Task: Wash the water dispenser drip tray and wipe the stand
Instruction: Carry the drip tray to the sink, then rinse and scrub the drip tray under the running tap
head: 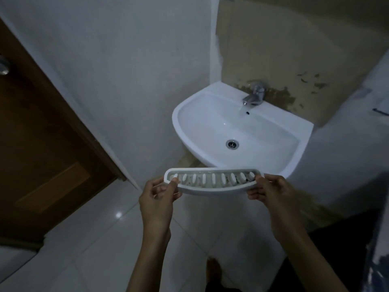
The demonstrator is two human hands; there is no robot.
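Note:
A white curved drip tray (212,182) with a slotted grille is held level in the air, just in front of the sink's near rim. My left hand (157,197) pinches its left end, thumb on top. My right hand (269,189) pinches its right end. Dark specks of dirt show between the slots toward the right. The white wall-hung sink (195,131) lies beyond the tray, with a chrome tap (253,95) at its back and a metal drain (232,143) in the bowl. The dispenser stand is not in view.
A brown wooden door (42,144) stands at the left with a metal knob (3,66). White floor tiles lie below. My bare foot (213,270) shows on the floor. A beige stained panel (284,49) backs the sink. Dark cloth sits at the lower right.

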